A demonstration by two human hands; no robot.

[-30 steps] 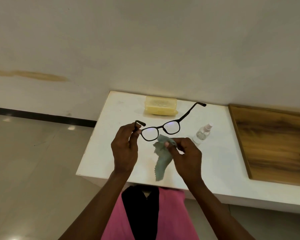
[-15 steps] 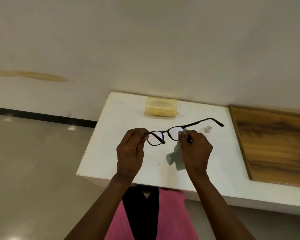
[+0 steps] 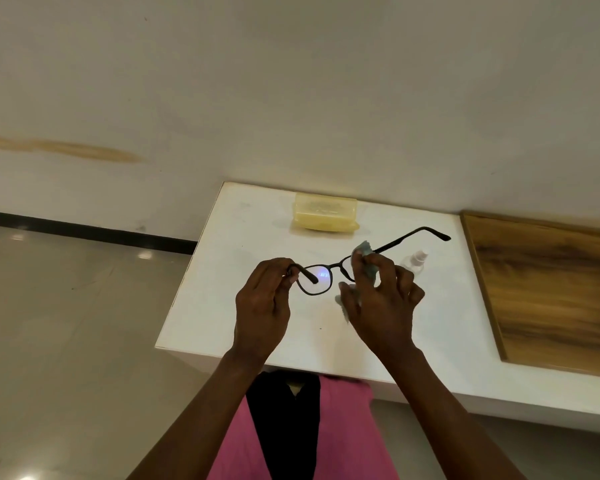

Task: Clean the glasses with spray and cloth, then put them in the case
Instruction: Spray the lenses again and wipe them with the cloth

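Black-framed glasses are held up over the white table, arms unfolded. My left hand pinches the frame at its left hinge. My right hand pinches a grey-green cloth around the right lens, which the cloth and fingers hide. A small clear spray bottle lies on the table just right of my right hand. The translucent yellow case sits closed at the table's far edge.
A wooden panel covers the surface to the right of the white table. The wall runs directly behind the case. Tiled floor lies to the left, beyond the table's left edge.
The glasses turned so the right arm points further right. My right hand brought the hanging cloth up and wrapped it round the right lens. My left hand kept its hold.
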